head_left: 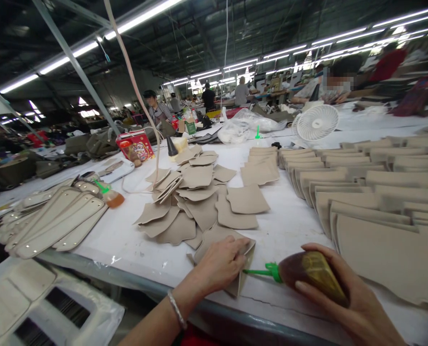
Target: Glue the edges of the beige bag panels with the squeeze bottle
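Observation:
My left hand [219,264], with a silver bangle on the wrist, presses on a beige leather-like piece [214,238] near the table's front edge. Its fingers are curled over the piece, close to a raised, folded edge. In my right hand [361,307] is a glue bottle [312,276], brownish and see-through, tilted onto its side. The bottle's green nozzle [260,272] points left, its tip at or very near the piece's edge. Just behind my left hand lies a loose heap of similar beige pieces [195,202].
Rows of folded beige pieces [379,250] stand on the right. Off-white panels [62,216] and a second green-nozzled bottle [112,197] lie left. Farther back are a red box [136,146], a white fan [316,122] and plastic bags [250,125]. A cord [132,81] hangs down. Other people work beyond.

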A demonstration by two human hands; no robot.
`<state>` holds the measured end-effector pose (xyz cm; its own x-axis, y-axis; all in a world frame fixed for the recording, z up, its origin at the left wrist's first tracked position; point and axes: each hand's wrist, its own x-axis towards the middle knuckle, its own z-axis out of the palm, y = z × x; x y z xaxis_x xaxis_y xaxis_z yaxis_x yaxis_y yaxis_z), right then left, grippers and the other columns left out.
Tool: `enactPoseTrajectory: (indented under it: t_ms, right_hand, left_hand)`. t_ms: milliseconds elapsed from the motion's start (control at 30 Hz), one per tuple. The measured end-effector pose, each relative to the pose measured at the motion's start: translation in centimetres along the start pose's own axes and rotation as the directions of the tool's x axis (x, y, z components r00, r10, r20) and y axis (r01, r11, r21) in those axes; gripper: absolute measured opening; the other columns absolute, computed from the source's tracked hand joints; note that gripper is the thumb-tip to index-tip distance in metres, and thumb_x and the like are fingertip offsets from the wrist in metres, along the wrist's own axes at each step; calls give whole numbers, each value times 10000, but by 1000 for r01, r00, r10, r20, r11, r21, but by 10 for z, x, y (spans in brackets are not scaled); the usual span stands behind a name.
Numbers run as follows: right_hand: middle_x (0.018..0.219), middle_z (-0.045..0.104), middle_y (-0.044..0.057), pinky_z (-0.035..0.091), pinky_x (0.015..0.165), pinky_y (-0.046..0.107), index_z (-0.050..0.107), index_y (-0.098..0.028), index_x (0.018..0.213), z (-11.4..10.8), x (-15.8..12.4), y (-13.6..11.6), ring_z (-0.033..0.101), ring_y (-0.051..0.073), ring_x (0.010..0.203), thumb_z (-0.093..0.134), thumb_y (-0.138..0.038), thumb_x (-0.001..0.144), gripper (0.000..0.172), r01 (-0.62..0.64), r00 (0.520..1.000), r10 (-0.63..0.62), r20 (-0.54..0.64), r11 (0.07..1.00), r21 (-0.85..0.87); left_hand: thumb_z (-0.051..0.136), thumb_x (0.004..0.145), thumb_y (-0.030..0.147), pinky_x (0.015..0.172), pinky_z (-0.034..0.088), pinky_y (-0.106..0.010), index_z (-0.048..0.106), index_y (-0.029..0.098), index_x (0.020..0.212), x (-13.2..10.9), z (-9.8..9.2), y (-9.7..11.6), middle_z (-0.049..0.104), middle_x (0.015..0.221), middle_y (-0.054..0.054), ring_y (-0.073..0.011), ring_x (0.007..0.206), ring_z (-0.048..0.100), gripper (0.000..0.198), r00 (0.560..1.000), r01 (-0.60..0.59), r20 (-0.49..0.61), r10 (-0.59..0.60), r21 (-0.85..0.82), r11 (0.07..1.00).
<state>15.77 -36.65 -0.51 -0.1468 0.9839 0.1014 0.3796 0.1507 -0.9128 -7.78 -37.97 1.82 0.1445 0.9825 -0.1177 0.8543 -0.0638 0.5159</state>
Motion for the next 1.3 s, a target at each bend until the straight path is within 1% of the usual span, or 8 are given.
enactPoseTrajectory:
  t_ms: [200, 333, 500, 567, 700, 900, 1100, 1300]
  right_hand:
    - [1135, 640, 39, 513, 895, 353, 579, -271, 1156, -3, 0, 11, 630, 288, 997, 710, -564, 699, 559, 67, 992, -71, 108, 997, 42]
    - [1112, 638, 24, 524, 830, 333, 549, -278, 1180, -4, 2, 13, 649, 261, 926, 693, -586, 714, 577, 55, 998, -54, 19, 996, -72]
    - [1162, 618, -10, 503, 874, 278, 558, -301, 1171, 0, -7, 14, 623, 239, 1008, 683, -567, 729, 531, 77, 993, -78, 88, 997, 16]
    - [1169, 614, -12, 491, 907, 290, 553, -304, 1180, -1, -6, 18, 616, 243, 1017, 667, -573, 745, 524, 74, 996, -75, 52, 997, 12]
    - [1123, 636, 10, 534, 822, 280, 550, -284, 1184, -5, 1, 27, 644, 243, 943, 711, -563, 723, 562, 141, 990, -142, -7, 985, -98]
    - [1177, 607, 6, 495, 910, 277, 546, -289, 1184, -3, 0, 20, 615, 237, 1024, 700, -556, 735, 544, 80, 988, -83, 132, 996, 25]
    - [1133, 601, 17, 474, 880, 383, 515, -298, 1187, -6, 17, 12, 601, 282, 958, 698, -626, 683, 628, 56, 996, -59, -61, 997, -48]
    - [1158, 595, -4, 453, 935, 358, 512, -323, 1206, -4, 13, 20, 595, 262, 1012, 687, -577, 737, 561, 63, 994, -64, 89, 998, 15]
  left_hand:
    - [391, 886, 250, 931, 447, -318, 512, 268, 1366, 1, 2, -1, 629, 1162, -34, -223, 1035, 603, 495, 1000, 13, 0, -13, 11, 1000]
    - [383, 893, 247, 936, 441, -318, 513, 260, 1360, 0, 3, 0, 625, 1170, -36, -227, 1054, 595, 485, 1000, 16, -13, -16, 5, 1000]
    - [396, 894, 252, 894, 453, -317, 518, 249, 1356, -1, 4, 0, 624, 1131, -39, -220, 1001, 606, 478, 999, 35, -24, -36, -36, 999]
    - [396, 897, 258, 880, 455, -317, 519, 242, 1356, -1, 5, 0, 624, 1104, -43, -216, 975, 608, 476, 999, 39, -32, -40, -44, 998]
    - [386, 904, 259, 877, 452, -319, 524, 235, 1355, -1, 6, -1, 619, 1099, -48, -217, 974, 603, 472, 998, 31, -44, -33, -58, 998]
    - [396, 890, 250, 855, 464, -326, 522, 234, 1362, 1, 6, 0, 621, 1063, -53, -222, 942, 608, 489, 999, 42, -30, -44, -54, 998]
    - [394, 883, 224, 912, 452, -325, 545, 238, 1336, 2, 8, -1, 628, 1116, -52, -224, 1004, 607, 478, 999, 24, -37, -26, -54, 998]
    - [382, 883, 213, 933, 447, -331, 534, 234, 1350, 4, 9, -4, 627, 1145, -53, -227, 1027, 605, 492, 999, 10, -40, -13, -69, 998]
